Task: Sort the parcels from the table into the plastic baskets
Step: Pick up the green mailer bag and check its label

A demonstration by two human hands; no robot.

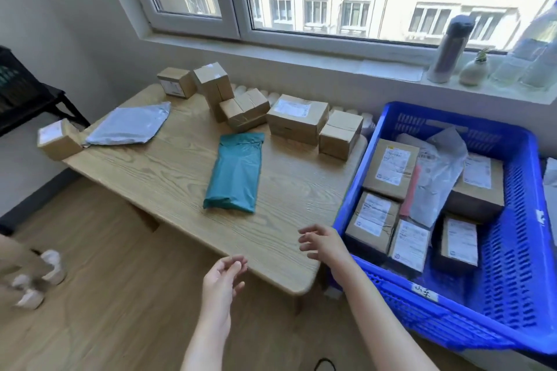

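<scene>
A wooden table carries parcels: a teal plastic mailer in the middle, a grey mailer at the left, and several cardboard boxes along the far edge. One small box overhangs the left corner. To the right stands a blue plastic basket holding several labelled boxes and a clear bag. My left hand hovers just off the table's near edge, fingers loosely curled, empty. My right hand hangs over the near right corner beside the basket, fingers relaxed, empty.
A windowsill behind the table bears a flask, a small vase and bottles. A dark stand is at the far left. Another person's feet in white shoes are on the wooden floor at the left.
</scene>
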